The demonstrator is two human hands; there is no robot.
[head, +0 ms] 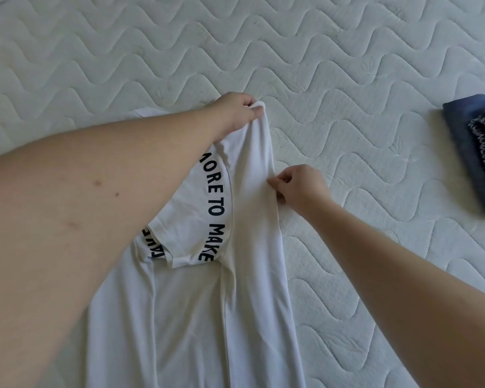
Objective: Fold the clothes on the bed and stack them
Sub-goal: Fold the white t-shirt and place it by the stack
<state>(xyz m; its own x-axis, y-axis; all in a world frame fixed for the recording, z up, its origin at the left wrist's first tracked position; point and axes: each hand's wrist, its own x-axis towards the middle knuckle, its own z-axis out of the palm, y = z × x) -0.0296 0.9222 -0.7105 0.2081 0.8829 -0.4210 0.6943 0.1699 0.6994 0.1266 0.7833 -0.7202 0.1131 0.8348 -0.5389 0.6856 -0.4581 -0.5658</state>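
**White shirt pinched at two points on a quilted mattress**

Quilted pale fabric with a wavy stitched pattern covers the whole bed (347,79), and it fills the view; none of the room beyond it shows. A white shirt (196,303) with curved black lettering lies spread on the near middle of the bed, running off the near edge of the view, its right side folded over toward the middle.

At the far end of that fold, the left hand (237,113) grips a bunched bit of the shirt, fingers curled tight round the cloth and lifting it slightly off the bed. Nearer and to the right, the right hand (300,186) pinches the folded edge between thumb and fingertips, the other fingers tucked in close. The fold stretches in a taut ridge between the two hands.

Far right, at the edge of the view, a small stack of folded clothes (479,158) rests on the bed, well apart from the shirt: a blue piece below and what looks like a dark, white-patterned piece on top.
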